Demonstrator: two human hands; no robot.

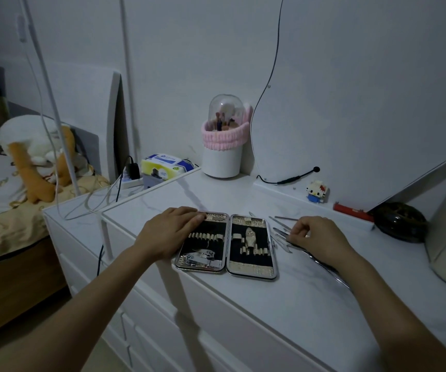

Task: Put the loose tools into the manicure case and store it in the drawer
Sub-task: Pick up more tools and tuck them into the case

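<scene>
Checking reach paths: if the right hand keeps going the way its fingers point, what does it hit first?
The right hand points left, fingers curled onto the loose tools. Going straight on, it would likely meet the right half of the open manicure case first. Depth is hard to judge in this view.

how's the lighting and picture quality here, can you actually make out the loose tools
Head view: dim and bluish, no glare; wide-angle bending at the edges; manicure case reads clearly, but the loose tools by the right hand are thin, low-contrast slivers, hard to separate.
</scene>
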